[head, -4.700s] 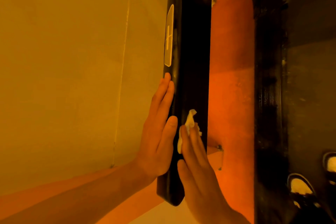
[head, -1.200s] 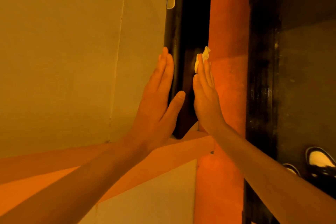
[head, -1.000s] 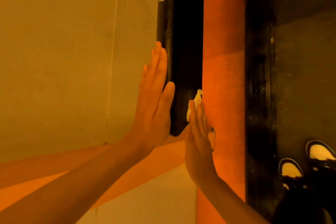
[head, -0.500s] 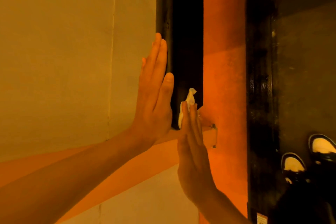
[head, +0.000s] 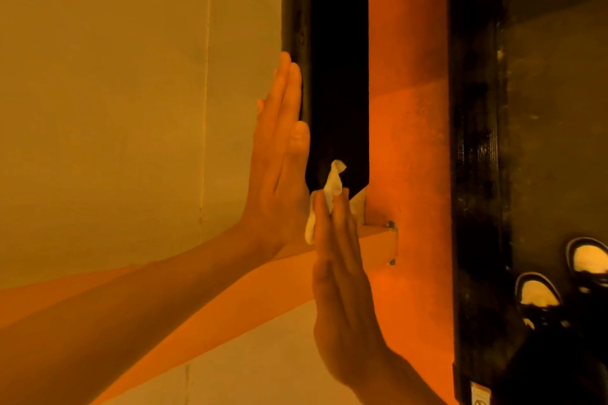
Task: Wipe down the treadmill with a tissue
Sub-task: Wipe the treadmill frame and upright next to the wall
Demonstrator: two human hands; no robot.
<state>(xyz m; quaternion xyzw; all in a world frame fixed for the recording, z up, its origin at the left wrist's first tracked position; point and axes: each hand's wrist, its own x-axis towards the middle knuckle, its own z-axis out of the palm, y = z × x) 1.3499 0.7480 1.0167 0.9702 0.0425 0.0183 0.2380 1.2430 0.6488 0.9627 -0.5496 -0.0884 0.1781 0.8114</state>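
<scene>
A black upright bar of the treadmill (head: 339, 76) runs down the middle of the view and ends just above my hands. My left hand (head: 279, 158) lies flat with straight fingers against the bar's left side. My right hand (head: 342, 276) is flat too, fingers straight, and presses a crumpled white tissue (head: 329, 191) at the bar's lower end. The tissue sticks out above and to the left of my fingertips. The dark treadmill deck (head: 477, 174) runs along the right.
A tan wall (head: 131, 92) fills the left side. Orange floor (head: 408, 141) lies between the bar and the deck. My two shoes (head: 539, 293) stand on the dark surface at the lower right.
My right hand has slid the tissue down the bar from a higher spot to its lower end. My left hand has stayed flat on the bar's left side.
</scene>
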